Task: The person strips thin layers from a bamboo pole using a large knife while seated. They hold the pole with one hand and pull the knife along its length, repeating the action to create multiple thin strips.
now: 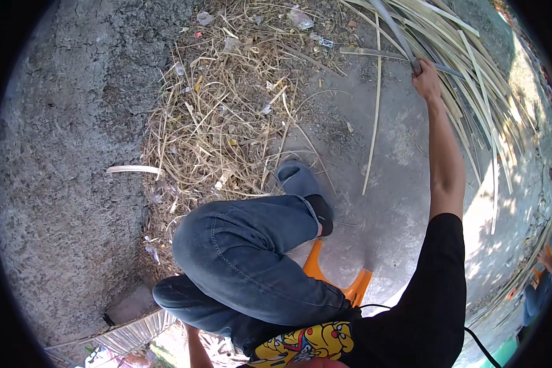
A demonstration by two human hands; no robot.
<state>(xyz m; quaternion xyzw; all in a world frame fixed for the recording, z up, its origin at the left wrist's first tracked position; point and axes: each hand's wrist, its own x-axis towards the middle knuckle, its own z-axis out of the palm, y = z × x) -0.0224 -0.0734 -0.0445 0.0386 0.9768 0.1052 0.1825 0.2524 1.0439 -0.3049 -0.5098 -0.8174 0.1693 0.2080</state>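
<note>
Grey ground (405, 153), littered with dry shavings (214, 122) toward 11 o'clock, underlies a heap of long pale strips (472, 80) at 2 o'clock. Beside this heap, the right hand (427, 80) is closed around one end of a long grey flat piece (397, 30) extending toward 11 o'clock; handling it appears to be the step in hand, and the next move would call for a firm, controlled grip. At 7 o'clock the left forearm (196, 349) shows, but the left hand is hidden, its state untellable.

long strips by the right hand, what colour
The long strips are mostly pale straw, seen best in the head view.
</note>
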